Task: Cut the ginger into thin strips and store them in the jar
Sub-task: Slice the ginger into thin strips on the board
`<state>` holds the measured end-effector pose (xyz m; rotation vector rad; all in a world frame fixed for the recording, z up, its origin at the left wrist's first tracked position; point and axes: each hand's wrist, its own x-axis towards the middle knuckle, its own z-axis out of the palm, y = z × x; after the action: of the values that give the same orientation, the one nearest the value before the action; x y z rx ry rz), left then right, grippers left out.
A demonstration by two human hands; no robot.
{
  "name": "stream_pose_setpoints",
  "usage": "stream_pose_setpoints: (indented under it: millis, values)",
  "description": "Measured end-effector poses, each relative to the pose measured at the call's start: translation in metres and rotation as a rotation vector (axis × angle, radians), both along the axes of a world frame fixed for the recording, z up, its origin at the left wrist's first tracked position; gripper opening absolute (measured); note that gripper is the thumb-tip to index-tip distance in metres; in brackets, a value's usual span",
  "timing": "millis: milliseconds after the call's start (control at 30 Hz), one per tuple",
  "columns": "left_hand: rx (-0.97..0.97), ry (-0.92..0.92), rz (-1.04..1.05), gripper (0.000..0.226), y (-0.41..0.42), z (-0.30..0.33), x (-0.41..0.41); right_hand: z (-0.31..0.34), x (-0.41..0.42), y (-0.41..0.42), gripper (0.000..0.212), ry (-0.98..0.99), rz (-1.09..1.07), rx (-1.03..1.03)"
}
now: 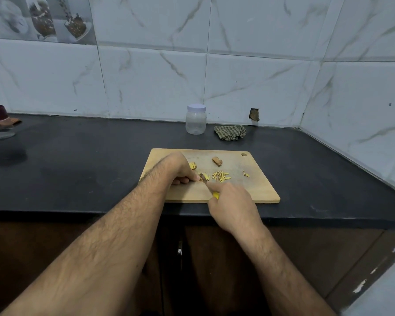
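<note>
Nearest to us, our right hand (232,201) wraps its fingers tight round the yellow-handled small knife (211,189) at the near edge of the flat wooden cutting board (255,190). Our left hand (180,171) curls its fingers (195,177) down on the little yellow ginger slices (204,176), right beside the blade. We think the blade could nick those fingers, because they sit so close. The slices are small and could slip. Just right of the blade lie the thin yellow ginger strips (221,175); a bump could knock them onto the black tabletop (78,169). Behind the board, the clear plastic jar with a white lid (196,119) has its lid on, well apart.
</note>
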<state>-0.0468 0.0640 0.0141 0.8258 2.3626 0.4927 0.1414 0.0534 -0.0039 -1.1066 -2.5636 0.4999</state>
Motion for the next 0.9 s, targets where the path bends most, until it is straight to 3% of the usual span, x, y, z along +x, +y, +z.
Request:
stream_pose_setpoints:
  millis: [400,900]
  values:
    - [-0.017,-0.033,-0.005,0.030,0.002,-0.001,-0.002,-0.002,0.005,-0.004,0.052,-0.056,-0.005,-0.001]
    - [0.004,-0.092,0.011,0.021,0.004,-0.002,-0.005,-0.002,0.000,0.001,0.051,0.015,0.012,-0.011]
